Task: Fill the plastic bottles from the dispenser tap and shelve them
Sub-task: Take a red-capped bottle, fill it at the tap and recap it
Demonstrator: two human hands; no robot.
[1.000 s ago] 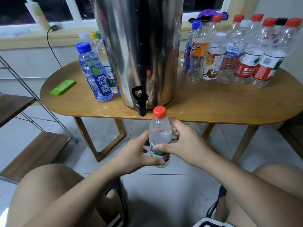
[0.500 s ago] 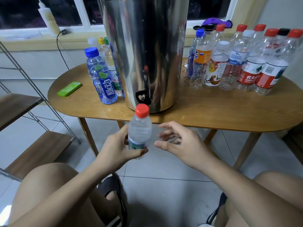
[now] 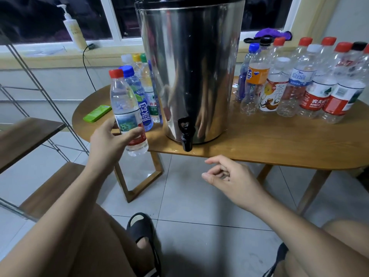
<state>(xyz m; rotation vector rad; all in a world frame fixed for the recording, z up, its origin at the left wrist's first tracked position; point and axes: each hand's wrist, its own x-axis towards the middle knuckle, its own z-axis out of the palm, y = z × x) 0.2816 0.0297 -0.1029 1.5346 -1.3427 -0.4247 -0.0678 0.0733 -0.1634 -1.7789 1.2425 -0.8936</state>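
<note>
My left hand (image 3: 108, 139) grips a clear red-capped bottle (image 3: 124, 105) full of water, held upright at the table's left front edge. My right hand (image 3: 229, 177) hangs below the table edge with loosely curled fingers and holds nothing. The steel dispenser (image 3: 191, 62) stands on the wooden table (image 3: 279, 144), its black tap (image 3: 186, 134) jutting over the front edge. Several capped bottles (image 3: 139, 92) stand left of the dispenser behind the held one. Several clear bottles (image 3: 303, 82) crowd the table's right side.
A metal-framed rack with wooden shelves (image 3: 30, 136) stands at the left, with a lower shelf (image 3: 52, 188) near my left knee. A green flat object (image 3: 97, 116) lies on the table's left end. A pump bottle (image 3: 73, 31) sits on the windowsill. Tiled floor lies below.
My right hand has let go of the bottle and dropped away to the right. My left hand has carried the bottle up and leftward, toward the rack side.
</note>
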